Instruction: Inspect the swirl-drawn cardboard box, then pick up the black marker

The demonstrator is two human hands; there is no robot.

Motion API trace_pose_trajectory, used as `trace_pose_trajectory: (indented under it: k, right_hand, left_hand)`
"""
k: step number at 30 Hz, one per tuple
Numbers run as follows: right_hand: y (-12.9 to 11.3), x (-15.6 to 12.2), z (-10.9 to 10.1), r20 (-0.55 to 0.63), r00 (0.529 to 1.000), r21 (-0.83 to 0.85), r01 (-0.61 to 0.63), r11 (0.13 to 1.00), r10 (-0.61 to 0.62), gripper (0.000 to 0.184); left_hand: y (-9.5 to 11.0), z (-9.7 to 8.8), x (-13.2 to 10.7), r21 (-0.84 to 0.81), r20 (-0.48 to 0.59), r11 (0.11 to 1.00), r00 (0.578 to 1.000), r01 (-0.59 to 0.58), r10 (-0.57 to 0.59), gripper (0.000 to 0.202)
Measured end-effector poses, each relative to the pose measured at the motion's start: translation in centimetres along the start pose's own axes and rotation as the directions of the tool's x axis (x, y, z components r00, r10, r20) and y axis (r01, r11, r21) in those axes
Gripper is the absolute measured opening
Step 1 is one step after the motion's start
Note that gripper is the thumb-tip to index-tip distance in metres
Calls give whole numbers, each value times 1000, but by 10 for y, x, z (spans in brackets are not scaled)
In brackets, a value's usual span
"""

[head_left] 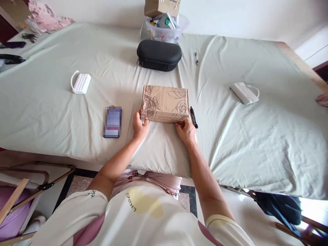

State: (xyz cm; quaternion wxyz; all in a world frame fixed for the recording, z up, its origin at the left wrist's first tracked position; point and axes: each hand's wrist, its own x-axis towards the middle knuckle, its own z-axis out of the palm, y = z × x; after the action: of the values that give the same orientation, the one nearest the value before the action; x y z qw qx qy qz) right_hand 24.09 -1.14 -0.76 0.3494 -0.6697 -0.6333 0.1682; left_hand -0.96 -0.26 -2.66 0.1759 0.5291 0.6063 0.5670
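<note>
A brown cardboard box (165,102) with black scribbles lies on the pale green sheet (51,109) in front of me. My left hand (139,125) grips its near left corner, fingers curled onto the edge. My right hand (186,130) holds the near right corner in the same way. A black marker pen (193,117) lies on the sheet right beside the box's right end, next to my right hand.
A phone (112,122) lies left of the box. A white power bank (81,83) is further left, another white one (244,92) to the right. Behind the box sit a black hard case (159,55), a pen (196,58) and a clear plastic tub (166,32) of items.
</note>
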Motion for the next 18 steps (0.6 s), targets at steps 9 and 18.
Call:
trace_pose_trajectory:
  k: [9, 18]
  right_hand:
    - [1, -2, 0, 1, 1000, 10, 4, 1000, -4, 21]
    - [7, -13, -2, -19, 999, 7, -46, 999, 46, 23]
  left_hand:
    - [-6, 0, 0, -29, -3, 1000, 1000, -9, 9, 40]
    - [3, -9, -17, -5, 40, 1000, 999, 31, -31, 37]
